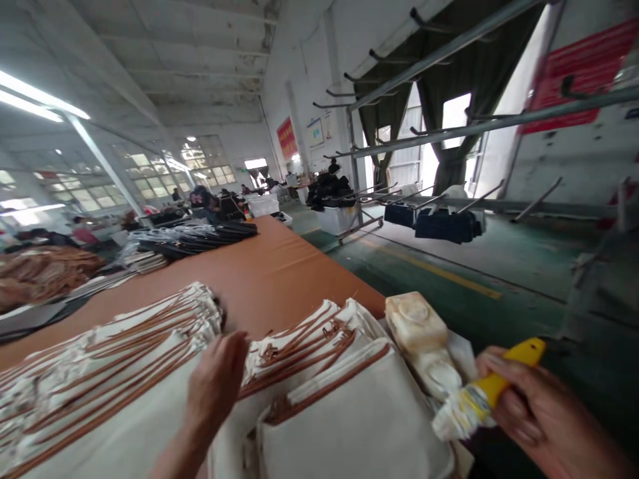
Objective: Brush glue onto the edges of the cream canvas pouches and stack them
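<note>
My right hand (524, 399) grips a brush with a yellow handle (522, 352); its bristle end, coated in white, points down and left. Just beyond the brush, a stained, cream-coloured container (417, 322) stands at the table's right edge. My left hand (219, 372) is raised between two piles of cloth, its fingers curled together; whether anything is in them is hidden. White fabric pieces with brown edging (124, 359) lie overlapped in a long row on the left. Another stack of white pieces (349, 419) with brown trim sits in front of me, between my hands.
The brown tabletop (269, 266) stretches away ahead. Black pieces in clear wrap (200, 236) lie at its far left, beside brown cloth (44, 273). A metal rack (434, 133) with prongs stands to the right, dark bundles (444, 225) on it. People sit farther back.
</note>
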`<move>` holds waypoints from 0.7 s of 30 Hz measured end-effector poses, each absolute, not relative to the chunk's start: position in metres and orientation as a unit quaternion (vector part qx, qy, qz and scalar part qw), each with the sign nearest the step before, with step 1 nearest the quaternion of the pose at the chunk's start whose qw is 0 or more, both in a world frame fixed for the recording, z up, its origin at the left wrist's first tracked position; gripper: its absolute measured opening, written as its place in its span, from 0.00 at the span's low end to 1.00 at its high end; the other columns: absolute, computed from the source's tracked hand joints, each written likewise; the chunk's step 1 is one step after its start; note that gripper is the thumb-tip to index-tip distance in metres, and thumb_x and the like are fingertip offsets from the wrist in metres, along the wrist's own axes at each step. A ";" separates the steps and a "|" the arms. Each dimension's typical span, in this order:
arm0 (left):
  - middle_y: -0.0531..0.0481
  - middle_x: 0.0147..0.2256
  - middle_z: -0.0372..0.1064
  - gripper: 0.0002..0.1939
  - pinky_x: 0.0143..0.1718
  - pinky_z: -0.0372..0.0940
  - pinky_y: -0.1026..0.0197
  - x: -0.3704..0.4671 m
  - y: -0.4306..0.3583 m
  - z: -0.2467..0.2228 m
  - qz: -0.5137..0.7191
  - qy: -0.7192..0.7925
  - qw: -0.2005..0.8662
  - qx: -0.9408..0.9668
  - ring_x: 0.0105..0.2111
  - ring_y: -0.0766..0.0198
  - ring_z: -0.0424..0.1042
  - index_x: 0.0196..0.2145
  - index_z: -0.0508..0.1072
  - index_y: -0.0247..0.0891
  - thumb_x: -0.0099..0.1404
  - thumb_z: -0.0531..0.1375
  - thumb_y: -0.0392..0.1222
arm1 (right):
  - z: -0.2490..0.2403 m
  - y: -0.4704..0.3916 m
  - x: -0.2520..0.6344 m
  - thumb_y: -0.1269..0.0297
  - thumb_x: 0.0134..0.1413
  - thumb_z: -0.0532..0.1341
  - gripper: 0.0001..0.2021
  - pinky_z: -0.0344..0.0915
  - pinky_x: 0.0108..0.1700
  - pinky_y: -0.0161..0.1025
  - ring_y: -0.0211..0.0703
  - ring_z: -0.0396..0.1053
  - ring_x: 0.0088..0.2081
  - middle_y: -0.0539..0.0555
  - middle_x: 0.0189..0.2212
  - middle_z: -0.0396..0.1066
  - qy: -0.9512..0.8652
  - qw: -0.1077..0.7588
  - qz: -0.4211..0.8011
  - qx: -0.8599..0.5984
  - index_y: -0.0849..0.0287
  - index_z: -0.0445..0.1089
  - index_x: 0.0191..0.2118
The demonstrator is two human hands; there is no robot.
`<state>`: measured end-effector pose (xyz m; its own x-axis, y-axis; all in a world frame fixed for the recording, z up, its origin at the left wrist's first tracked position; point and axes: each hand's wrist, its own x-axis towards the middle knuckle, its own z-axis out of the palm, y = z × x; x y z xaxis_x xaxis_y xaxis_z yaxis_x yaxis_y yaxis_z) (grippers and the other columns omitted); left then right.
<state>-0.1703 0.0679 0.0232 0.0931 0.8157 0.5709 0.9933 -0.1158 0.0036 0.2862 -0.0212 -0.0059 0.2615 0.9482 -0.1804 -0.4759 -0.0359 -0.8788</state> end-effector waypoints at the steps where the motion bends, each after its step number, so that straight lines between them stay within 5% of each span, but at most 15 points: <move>1: 0.48 0.38 0.71 0.13 0.40 0.64 0.61 -0.134 0.064 0.022 -0.241 -0.594 0.147 -0.753 0.37 0.59 0.71 0.41 0.68 0.42 0.72 0.48 0.49 | 0.001 -0.022 0.286 0.53 0.53 0.66 0.16 0.49 0.17 0.28 0.26 0.45 0.13 0.42 0.10 0.50 -0.242 0.649 0.562 -0.452 0.60 0.68 0.26; 5: 0.49 0.38 0.71 0.12 0.41 0.63 0.59 -0.007 0.046 0.008 -0.162 -0.539 -0.007 -0.827 0.40 0.58 0.70 0.36 0.70 0.43 0.72 0.49 0.46 | 0.017 -0.031 0.298 0.55 0.52 0.66 0.17 0.45 0.16 0.27 0.25 0.44 0.12 0.42 0.10 0.51 -0.230 0.667 0.585 -0.401 0.60 0.65 0.22; 10: 0.43 0.43 0.70 0.05 0.48 0.59 0.52 0.065 0.048 -0.008 -0.151 -0.593 -0.022 -0.791 0.48 0.49 0.66 0.36 0.73 0.41 0.65 0.57 0.41 | 0.019 -0.049 0.329 0.54 0.53 0.65 0.15 0.44 0.16 0.28 0.25 0.45 0.12 0.41 0.10 0.51 -0.241 0.679 0.571 -0.393 0.60 0.68 0.27; 17: 0.50 0.26 0.68 0.12 0.30 0.57 0.61 0.077 0.047 -0.002 -0.161 -0.619 -0.140 -0.756 0.28 0.59 0.68 0.28 0.76 0.37 0.62 0.58 0.47 | 0.010 -0.060 0.347 0.54 0.55 0.64 0.16 0.43 0.17 0.29 0.25 0.44 0.12 0.40 0.10 0.50 -0.267 0.690 0.555 -0.380 0.60 0.66 0.26; 21: 0.53 0.27 0.66 0.16 0.31 0.57 0.63 0.069 0.024 0.019 -0.193 -0.561 -0.227 -0.772 0.29 0.62 0.64 0.34 0.78 0.37 0.64 0.56 0.51 | 0.013 -0.054 0.342 0.53 0.55 0.63 0.16 0.42 0.17 0.30 0.26 0.43 0.12 0.40 0.10 0.49 -0.283 0.705 0.534 -0.372 0.59 0.64 0.25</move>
